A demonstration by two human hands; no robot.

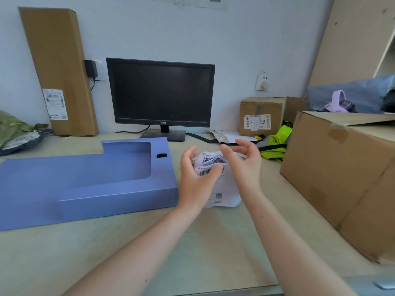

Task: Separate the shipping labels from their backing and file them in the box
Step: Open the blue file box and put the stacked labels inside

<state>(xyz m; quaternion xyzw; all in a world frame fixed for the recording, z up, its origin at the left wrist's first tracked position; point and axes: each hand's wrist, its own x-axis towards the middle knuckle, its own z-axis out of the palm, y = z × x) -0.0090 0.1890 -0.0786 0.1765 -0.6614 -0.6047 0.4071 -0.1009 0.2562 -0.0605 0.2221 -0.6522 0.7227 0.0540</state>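
A bunch of white shipping labels [215, 165] with barcodes is held above the desk, just right of the blue file box [111, 189], which lies open on its side. My left hand [196, 174] grips the crumpled labels from the left, fingers and thumb curled round them. My right hand [243, 163] hovers over the right side of the paper with fingers spread and loosely bent, holding nothing that I can see. The lower sheet hangs down toward the desk, showing a QR code.
A dark monitor [160, 92] stands behind the file box. A large cardboard box [342, 178] fills the right side. A smaller labelled carton [260, 116], a neon-yellow vest [275, 144] and a tall carton [59, 71] line the back wall.
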